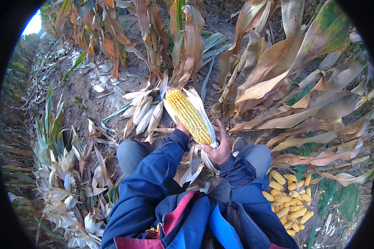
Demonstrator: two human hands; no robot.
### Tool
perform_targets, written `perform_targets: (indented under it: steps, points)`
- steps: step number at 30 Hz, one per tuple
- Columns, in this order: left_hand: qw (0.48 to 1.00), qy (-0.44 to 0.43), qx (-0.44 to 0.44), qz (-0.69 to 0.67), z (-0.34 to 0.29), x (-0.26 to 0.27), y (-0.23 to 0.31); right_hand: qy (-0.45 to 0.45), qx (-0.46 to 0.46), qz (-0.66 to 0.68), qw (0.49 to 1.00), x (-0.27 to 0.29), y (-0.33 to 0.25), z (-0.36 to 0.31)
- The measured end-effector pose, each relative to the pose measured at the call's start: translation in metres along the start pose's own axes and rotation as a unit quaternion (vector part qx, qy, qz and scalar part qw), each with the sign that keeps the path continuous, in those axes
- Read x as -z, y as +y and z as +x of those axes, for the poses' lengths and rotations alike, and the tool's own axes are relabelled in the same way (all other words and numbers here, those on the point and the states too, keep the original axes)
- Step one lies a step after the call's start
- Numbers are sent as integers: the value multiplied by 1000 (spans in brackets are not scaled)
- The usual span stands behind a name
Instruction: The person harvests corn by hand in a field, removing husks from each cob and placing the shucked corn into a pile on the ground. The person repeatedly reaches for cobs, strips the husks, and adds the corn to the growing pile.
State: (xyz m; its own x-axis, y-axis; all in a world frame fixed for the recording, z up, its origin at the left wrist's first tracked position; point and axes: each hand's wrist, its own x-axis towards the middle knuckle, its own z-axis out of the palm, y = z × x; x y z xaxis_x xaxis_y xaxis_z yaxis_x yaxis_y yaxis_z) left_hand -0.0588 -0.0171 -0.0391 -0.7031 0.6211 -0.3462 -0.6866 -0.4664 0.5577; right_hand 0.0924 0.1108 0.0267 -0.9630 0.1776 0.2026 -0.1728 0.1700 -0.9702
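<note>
A large yellow ear of corn point(188, 116) lies tilted between my hands, bare on its upper face, with its tip toward the far left. Pale opened husk point(198, 106) still shows along its right side and near its far end. My left hand point(183, 128) holds the ear from the left and underneath; most of its fingers are hidden behind the corn. At the near end, my right hand point(220, 148) grips ear and husk, its thumb against the kernels and a finger stretched up along the side. Loose husk strips point(193, 162) hang below, between my knees.
A pile of husked corn ears point(293, 201) lies on the ground at the lower right. Discarded husks point(66, 191) are heaped at the left, with more husks point(143, 110) just ahead. Dry corn stalks point(274, 79) and leaves crowd the far side and right.
</note>
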Motion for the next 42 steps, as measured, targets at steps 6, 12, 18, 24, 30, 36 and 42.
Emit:
perform_targets:
  steps: [6, 12, 18, 24, 30, 36, 42]
  points:
    - [998, -38, 33, -23, 7, 26, -20, -54, -17, 42, 998, -7, -9, -6]
    - [995, -48, 89, -15, -4, 37, -36, -69, -5, 31, 997, -13, -21, -6]
    - [991, -71, 117, -5, 9, 62, -54, -93, -22, 54, 994, -4, -18, -7]
    - [949, 141, -187, 213, 17, 34, 18, 17, -47, -23, 999, 3, 3, -2]
    - [978, -123, -152, -69, -32, -52, 69, 13, -26, -94, 995, -3, 12, -2]
    - [944, 59, -303, 117, -26, -76, 56, 5, -75, -203, 976, -11, 13, -3]
    - [810, 34, -329, 484, -55, -113, 40, -190, -141, -383, 893, -14, 21, 2]
